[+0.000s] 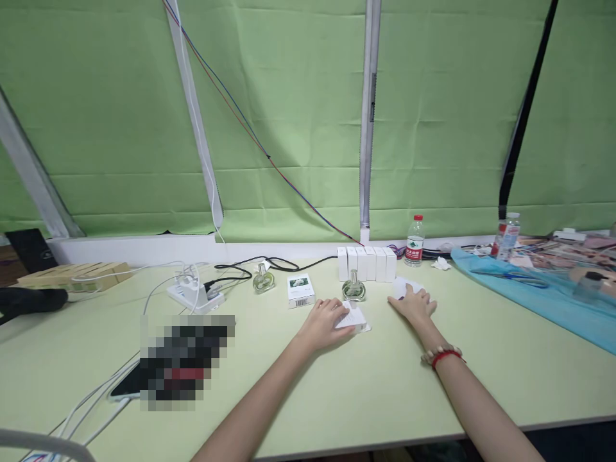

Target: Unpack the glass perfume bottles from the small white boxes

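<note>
My left hand rests on the pale green table, fingers curled over a small white box lying flat. My right hand lies palm down with fingers spread on a white paper, a red bead bracelet on its wrist. Just beyond my hands stands a small glass perfume bottle. Behind it is a row of several upright white boxes. A white box with a green picture and barcode lies to the left, with a second perfume bottle beside it.
A white power strip with black and white cables sits at left, near a phone and wooden blocks. A water bottle stands at the back. A blue cloth with scissors, another bottle and clutter covers the right.
</note>
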Tool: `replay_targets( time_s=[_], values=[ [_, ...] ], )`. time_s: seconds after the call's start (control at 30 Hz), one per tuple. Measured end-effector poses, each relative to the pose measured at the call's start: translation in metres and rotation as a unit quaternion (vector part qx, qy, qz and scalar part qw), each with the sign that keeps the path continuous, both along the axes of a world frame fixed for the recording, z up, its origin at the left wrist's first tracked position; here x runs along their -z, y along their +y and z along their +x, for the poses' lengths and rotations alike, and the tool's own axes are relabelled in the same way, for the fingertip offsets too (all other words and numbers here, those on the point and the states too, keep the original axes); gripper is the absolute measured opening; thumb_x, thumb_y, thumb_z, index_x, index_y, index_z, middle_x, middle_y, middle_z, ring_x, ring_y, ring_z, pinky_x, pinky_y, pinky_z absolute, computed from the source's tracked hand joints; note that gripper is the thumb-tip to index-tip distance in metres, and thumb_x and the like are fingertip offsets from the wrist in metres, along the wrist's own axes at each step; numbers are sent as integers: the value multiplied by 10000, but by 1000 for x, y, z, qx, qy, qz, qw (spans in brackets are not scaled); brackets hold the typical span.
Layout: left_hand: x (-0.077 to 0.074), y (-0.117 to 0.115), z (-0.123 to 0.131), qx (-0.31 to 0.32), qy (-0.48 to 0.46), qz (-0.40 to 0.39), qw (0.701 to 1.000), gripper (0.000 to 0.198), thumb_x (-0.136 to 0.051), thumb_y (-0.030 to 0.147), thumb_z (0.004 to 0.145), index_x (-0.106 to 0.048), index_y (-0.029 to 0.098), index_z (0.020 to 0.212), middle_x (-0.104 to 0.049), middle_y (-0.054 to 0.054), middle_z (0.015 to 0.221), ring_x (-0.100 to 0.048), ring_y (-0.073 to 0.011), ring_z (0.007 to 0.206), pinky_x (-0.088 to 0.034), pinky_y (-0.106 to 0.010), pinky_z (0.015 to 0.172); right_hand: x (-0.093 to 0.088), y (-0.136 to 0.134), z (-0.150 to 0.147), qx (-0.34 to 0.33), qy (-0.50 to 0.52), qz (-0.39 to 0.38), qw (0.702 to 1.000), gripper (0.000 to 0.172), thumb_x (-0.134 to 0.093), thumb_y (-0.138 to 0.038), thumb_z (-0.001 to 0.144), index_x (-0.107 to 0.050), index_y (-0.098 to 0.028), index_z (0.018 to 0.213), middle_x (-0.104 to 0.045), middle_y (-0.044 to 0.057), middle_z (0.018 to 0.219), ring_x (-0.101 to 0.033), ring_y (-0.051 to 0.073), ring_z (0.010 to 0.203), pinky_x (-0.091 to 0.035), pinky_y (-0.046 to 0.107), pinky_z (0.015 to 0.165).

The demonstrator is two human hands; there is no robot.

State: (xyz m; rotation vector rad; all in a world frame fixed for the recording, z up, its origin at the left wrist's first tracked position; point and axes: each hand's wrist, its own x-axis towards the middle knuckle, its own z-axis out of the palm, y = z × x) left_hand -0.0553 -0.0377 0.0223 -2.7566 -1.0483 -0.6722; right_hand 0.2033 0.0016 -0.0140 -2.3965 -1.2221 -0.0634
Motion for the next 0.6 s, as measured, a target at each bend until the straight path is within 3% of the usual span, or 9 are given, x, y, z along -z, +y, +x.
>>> replay_targets(
  time_s=[0.2, 0.4, 0.6],
  values=[
    [-7, 1, -2, -100, 25, 26, 994, 269, -541, 438, 733, -590, 175, 765, -568, -55, 815, -546, -194, 774, -356, -322, 700, -6, -2, 7, 29, 33, 13, 999, 687, -516, -544, 680, -439, -178, 1257, -439, 198, 1203, -410, 352, 1140, -279, 455, 888],
    [-3, 15, -12, -189, 62, 39, 979, 236, -470, 360, 823, -592, 167, 885, -584, -96, 950, -531, -241, 897, -359, -355, 747, -10, -5, 9, 32, 78, -28, 996, 690, -468, -566, 692, -442, -157, 1247, -461, 216, 1161, -414, 371, 1139, -274, 478, 884],
    [10, 26, -21, -206, 12, 45, 978, 212, -383, 174, 859, -565, 197, 965, -576, -83, 1003, -519, -221, 943, -359, -361, 790, -9, -9, 11, 30, 106, 50, 993, 691, -601, -455, 614, -429, -199, 1232, -352, 172, 1219, -479, 334, 1077, -328, 436, 890]
  ],
)
